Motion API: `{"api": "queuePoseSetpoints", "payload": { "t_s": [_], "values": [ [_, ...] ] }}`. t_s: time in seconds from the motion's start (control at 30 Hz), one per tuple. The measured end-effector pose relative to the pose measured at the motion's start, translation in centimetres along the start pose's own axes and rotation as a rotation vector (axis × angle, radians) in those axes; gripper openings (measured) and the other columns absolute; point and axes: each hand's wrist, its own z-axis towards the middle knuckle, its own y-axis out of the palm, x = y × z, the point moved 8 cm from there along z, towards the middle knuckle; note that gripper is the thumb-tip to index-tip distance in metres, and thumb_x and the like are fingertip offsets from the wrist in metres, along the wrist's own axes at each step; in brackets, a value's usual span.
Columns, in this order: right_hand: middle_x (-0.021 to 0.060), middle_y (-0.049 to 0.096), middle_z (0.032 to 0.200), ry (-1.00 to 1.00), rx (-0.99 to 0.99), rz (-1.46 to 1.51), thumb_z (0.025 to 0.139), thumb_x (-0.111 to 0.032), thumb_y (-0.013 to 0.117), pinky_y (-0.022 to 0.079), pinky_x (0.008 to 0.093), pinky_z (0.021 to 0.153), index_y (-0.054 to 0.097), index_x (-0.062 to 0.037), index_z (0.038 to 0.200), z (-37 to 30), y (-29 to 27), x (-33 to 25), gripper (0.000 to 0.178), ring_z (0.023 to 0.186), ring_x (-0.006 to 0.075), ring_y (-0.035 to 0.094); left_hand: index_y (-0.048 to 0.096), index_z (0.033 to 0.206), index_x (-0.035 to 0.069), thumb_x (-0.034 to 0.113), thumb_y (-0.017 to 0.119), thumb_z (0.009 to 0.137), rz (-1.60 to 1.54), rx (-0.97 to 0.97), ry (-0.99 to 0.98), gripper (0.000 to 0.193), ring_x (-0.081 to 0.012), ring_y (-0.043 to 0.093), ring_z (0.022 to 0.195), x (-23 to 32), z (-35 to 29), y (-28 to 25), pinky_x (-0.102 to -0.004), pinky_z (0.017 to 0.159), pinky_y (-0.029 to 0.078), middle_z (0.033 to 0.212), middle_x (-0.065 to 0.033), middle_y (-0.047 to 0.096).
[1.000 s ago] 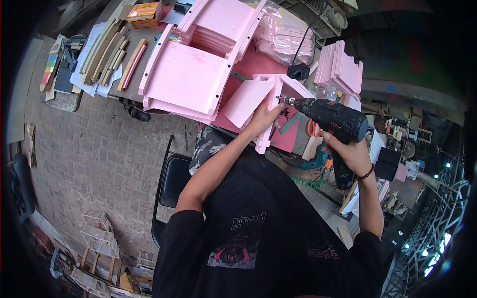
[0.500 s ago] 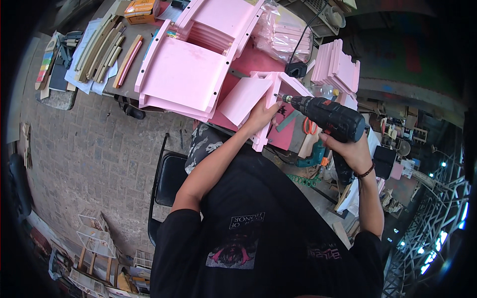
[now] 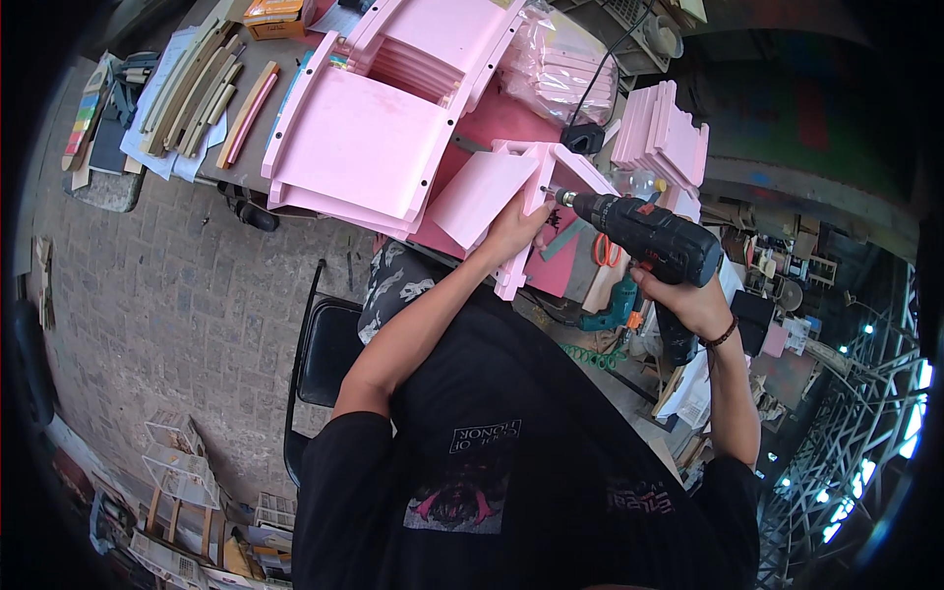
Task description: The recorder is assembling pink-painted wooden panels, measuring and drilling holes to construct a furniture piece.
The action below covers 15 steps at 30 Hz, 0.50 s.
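My right hand [image 3: 692,303] is wrapped round the grip of a black cordless drill [image 3: 654,234]. The drill points left, and its bit meets a pink wooden frame [image 3: 539,169] at or very near a dark hole in the upright board. My left hand [image 3: 515,228] grips this frame from its near side, fingers curled round the board's edge. A flat pink panel [image 3: 482,197] slants off the frame's left side. Part of the frame lies hidden behind my left hand.
Large pink assembled pieces [image 3: 359,143] are stacked left of the frame. Pink boards [image 3: 659,138] and a plastic-wrapped bundle [image 3: 556,64] stand beyond. Orange-handled scissors [image 3: 607,251] and a green power drill [image 3: 615,305] are beneath the black drill. A black folding chair [image 3: 329,349] stands at my left.
The drill has shifted slightly left, its bit now closer against the frame. My left hand keeps its hold, and the whole view has moved a little.
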Motion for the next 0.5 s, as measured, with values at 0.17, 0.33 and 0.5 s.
{"api": "queuePoseSetpoints", "payload": {
  "t_s": [0.17,0.33,0.5],
  "values": [
    [-0.0018,0.059,0.084,0.020,0.000,0.056,0.079,-0.003,0.072,0.047,0.0235,0.064,0.060,-0.0026,0.102,0.2,0.0,0.0,0.027,0.073,0.0054,0.054,0.045,0.108,-0.004,0.016,0.056,0.093,-0.002,-0.011,0.018,0.027,-0.0142,0.054,0.044,0.2,0.1,0.2,-0.0309,0.041,0.051,0.066,-0.0063,0.052],
    [-0.0019,0.059,0.083,0.014,-0.006,0.048,0.080,-0.004,0.072,0.047,0.0238,0.062,0.061,-0.0028,0.102,0.4,0.0,0.2,0.026,0.070,0.0056,0.054,0.043,0.109,-0.005,0.015,0.056,0.092,0.032,-0.036,0.029,0.029,-0.0143,0.054,0.044,0.0,0.4,0.2,-0.0308,0.041,0.051,0.067,-0.0071,0.053],
    [-0.0018,0.059,0.083,0.070,-0.033,0.033,0.079,-0.003,0.072,0.047,0.0239,0.062,0.060,-0.0024,0.103,0.3,0.2,0.8,0.027,0.070,0.0061,0.055,0.048,0.092,0.000,0.014,0.049,0.096,0.087,-0.013,0.024,0.014,-0.0107,0.051,0.046,0.9,-0.1,0.4,-0.0277,0.047,0.052,0.057,-0.0020,0.049]
  ]
}}
